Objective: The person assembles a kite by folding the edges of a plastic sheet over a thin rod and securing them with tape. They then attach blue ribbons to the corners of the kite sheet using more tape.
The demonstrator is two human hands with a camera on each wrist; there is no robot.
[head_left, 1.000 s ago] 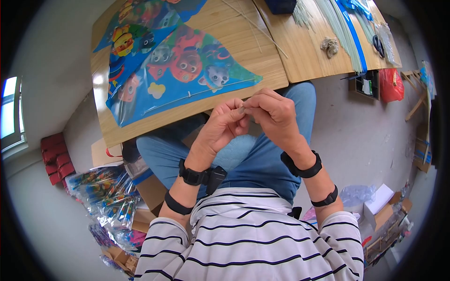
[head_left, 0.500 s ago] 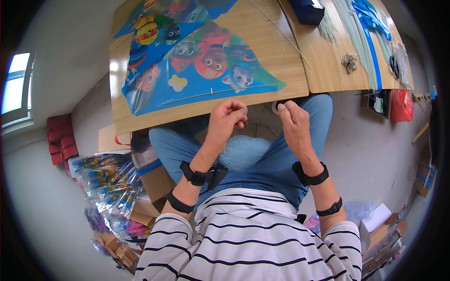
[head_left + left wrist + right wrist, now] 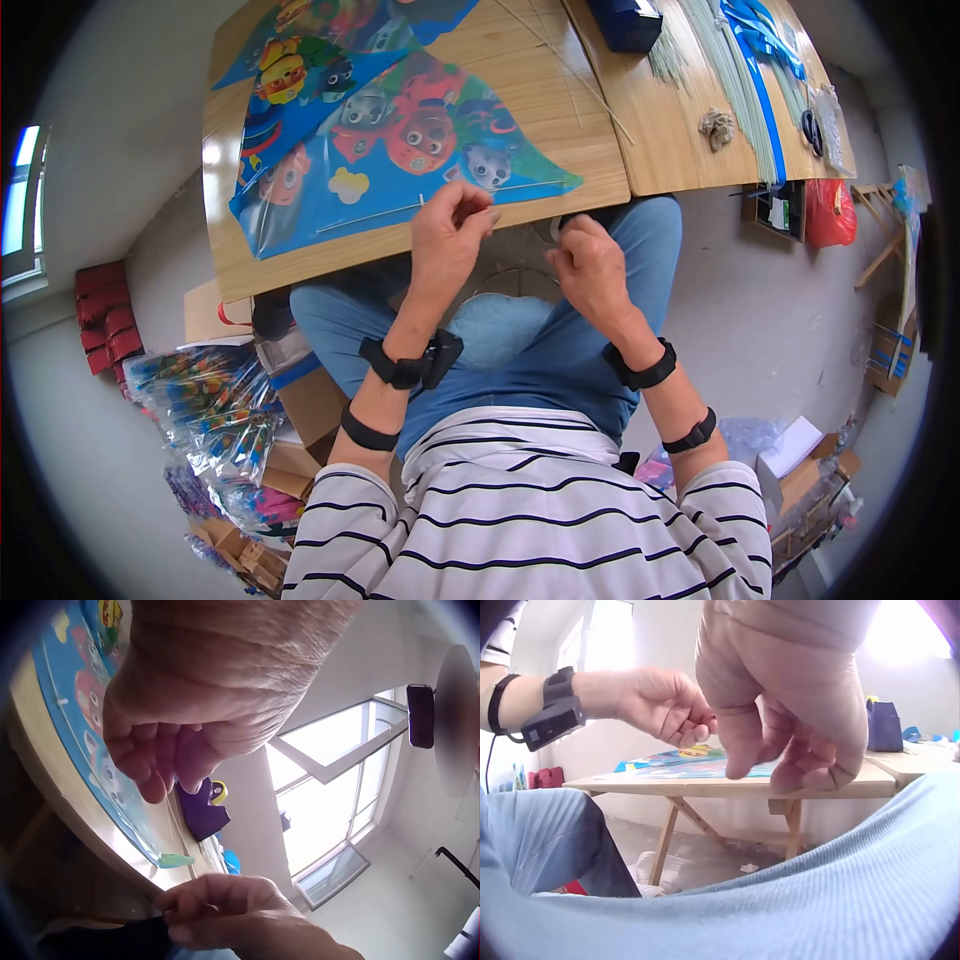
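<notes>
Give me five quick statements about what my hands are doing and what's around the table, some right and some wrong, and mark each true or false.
1. The left hand is nearer the front sheet than the right hand is. True.
2. The two hands are touching. False: there is a gap between them.
3. A thin rod lies along the front sheet's near edge. True.
4. The red bag sits on the tabletop. False: it is below the tabletop, off to the right.
5. The front sheet is printed with cartoon faces. True.
</notes>
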